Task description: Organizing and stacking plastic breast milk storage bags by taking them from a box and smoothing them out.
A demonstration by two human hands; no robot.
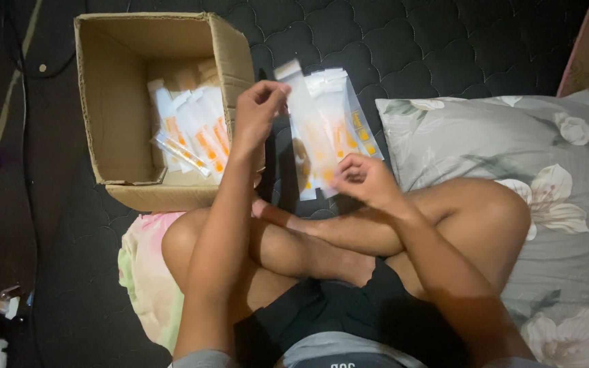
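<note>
Carefully: left hand [259,109] pinches top of clear packet [308,136], right hand [363,178] pinches bottom (box [114,102] at ten o'clock); keep packet taut.

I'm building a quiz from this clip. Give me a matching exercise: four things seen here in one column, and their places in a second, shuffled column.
Things:
1. brown cardboard box
2. grey floral pillow
3. clear plastic packet with orange print
4. pink and green cloth

Places:
A. under the person's knee on the left of the picture
B. pinched between the left hand and right hand
C. on the right of the picture, beside the leg
D. upper left, open, with packets inside

Pairs: 1-D, 2-C, 3-B, 4-A
</note>
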